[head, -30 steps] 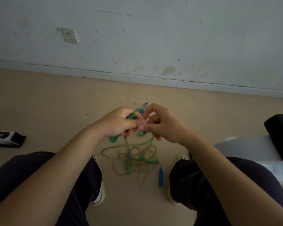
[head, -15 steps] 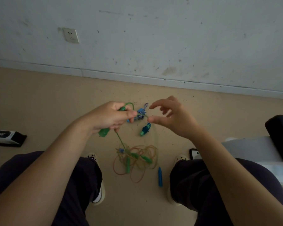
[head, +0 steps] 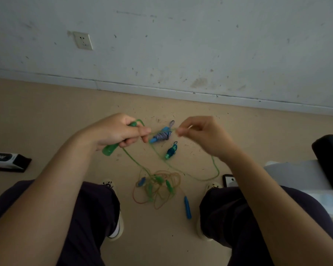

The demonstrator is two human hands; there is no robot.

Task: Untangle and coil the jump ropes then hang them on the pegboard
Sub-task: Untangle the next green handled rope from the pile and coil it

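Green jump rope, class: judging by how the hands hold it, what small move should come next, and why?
Probably lay another loop against the green handle. The left hand grips the handle, the right hand pinches the green rope taut between them, and the rest trails into the tangle on the floor.

A scuffed white wall with a socket meets a speckled tan floor in dim light.
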